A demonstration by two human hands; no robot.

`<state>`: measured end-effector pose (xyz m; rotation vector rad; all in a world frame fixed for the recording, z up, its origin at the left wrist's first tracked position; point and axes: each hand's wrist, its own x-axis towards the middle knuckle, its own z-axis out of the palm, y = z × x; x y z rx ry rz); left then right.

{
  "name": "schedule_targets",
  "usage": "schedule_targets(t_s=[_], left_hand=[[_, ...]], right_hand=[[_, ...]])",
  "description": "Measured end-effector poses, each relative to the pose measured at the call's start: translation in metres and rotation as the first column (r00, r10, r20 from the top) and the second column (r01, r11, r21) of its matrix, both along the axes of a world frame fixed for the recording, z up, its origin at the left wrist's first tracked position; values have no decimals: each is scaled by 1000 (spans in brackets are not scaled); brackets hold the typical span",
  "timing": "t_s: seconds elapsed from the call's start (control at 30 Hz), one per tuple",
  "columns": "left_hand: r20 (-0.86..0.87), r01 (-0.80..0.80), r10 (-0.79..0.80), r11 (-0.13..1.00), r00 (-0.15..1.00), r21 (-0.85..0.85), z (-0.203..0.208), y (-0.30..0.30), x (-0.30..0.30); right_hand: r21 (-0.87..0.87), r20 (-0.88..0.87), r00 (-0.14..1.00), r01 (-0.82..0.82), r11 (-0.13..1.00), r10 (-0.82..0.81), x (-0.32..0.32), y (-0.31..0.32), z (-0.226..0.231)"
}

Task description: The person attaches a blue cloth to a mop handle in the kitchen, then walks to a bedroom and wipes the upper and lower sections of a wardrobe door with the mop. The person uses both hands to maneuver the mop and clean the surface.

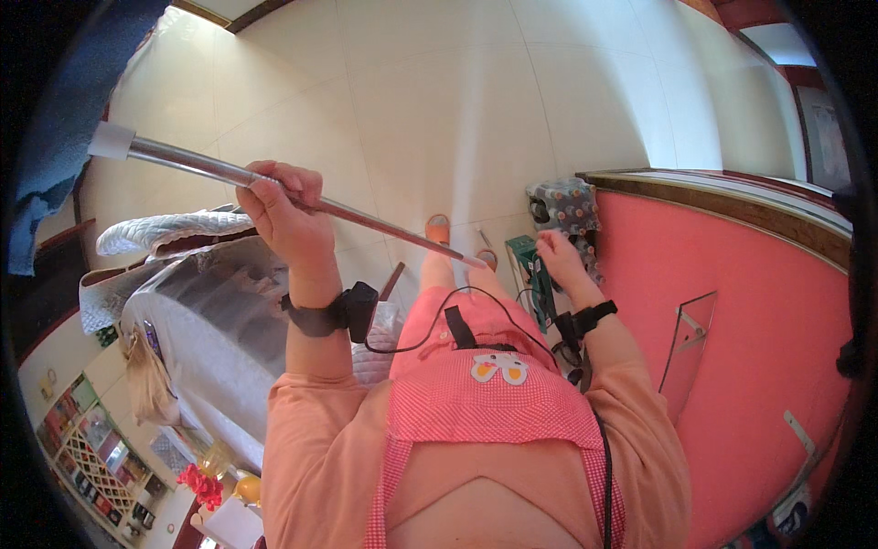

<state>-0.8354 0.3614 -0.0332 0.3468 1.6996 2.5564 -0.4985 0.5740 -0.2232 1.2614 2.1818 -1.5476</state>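
Note:
My left hand (285, 209) is wrapped around a slim metal pole (366, 220), raised in front of me. The pole slants from a white sleeve (112, 140) at the upper left down to a pale pink tip near my knees. A blue cloth (50, 174) hangs right by the white sleeve; whether the two are joined I cannot tell. My right hand (562, 260) is off the pole, low on the right, with loosely bent fingers and nothing seen in it. It is nearest to a green box (530, 265) and a wrapped pack of bottles (562, 206).
To the left stands a covered table (201, 320), with quilted silvery chair covers (174, 231) beyond it. A pink panel (732, 348) with a wooden edge (722, 206) lies on my right. Pale floor tiles (412, 101) stretch ahead. A black cable (430, 331) crosses my pink apron (494, 403).

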Motion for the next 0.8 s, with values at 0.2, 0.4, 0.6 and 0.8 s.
schedule_targets(t_s=[0.2, 0.4, 0.6, 0.8], left_hand=[[13, -78, 79, 994, 997, -79, -64, -3, 18], [79, -129, 144, 978, 986, -165, -154, -5, 24], [99, -199, 233, 941, 967, -274, -252, -1, 19], [96, -204, 250, 916, 963, -346, -341, -2, 18]], right_hand=[[-30, 305, 933, -191, 981, 191, 24, -11, -61], [-211, 428, 888, -84, 974, 169, 41, -24, -152], [-235, 473, 859, -93, 968, 198, 53, -40, -275], [-259, 539, 830, -1, 966, 146, 44, -43, -397]])
